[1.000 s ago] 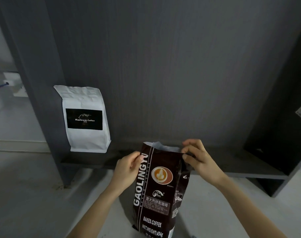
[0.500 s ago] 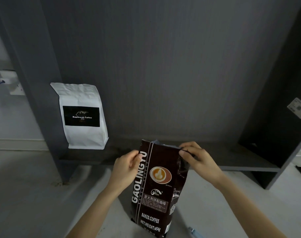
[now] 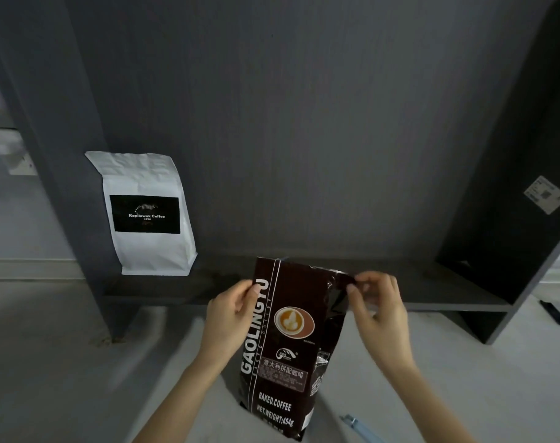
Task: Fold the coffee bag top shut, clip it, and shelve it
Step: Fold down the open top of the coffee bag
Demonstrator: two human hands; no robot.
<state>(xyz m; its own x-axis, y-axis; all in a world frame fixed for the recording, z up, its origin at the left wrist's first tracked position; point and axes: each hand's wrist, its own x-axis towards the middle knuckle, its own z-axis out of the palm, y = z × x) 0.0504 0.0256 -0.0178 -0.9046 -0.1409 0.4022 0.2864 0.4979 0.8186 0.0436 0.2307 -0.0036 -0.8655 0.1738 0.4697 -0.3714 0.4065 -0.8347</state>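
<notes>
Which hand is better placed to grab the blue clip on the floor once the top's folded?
The right hand, probably. The blue clip lies at the lower right of the brown coffee bag, on that hand's side. The left hand steadies the bag's opposite edge.

The dark coffee bag point(image 3: 285, 340) hides the left hand's point(image 3: 230, 314) fingers behind its edge. A pale blue object point(image 3: 361, 430) on the floor is cut off by the bottom edge. The sticker point(image 3: 546, 194) on the right panel is too small to read.
</notes>
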